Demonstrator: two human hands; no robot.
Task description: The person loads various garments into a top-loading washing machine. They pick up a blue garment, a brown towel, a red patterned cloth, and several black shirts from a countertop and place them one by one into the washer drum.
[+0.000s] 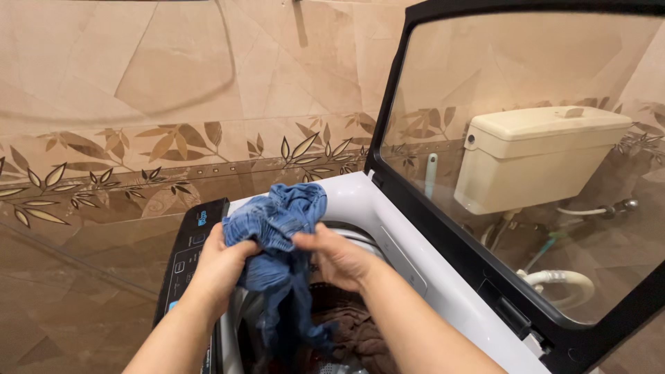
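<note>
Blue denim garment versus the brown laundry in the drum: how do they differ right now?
The blue denim garment is bunched up and held above the opening by the left hand and right hand; the brown laundry lies loose down in the washer's drum, with no hand on it. The denim is blue and part of it hangs down; the other is dark brown and crumpled. Both are cloth, at the open top-loading washer.
</note>
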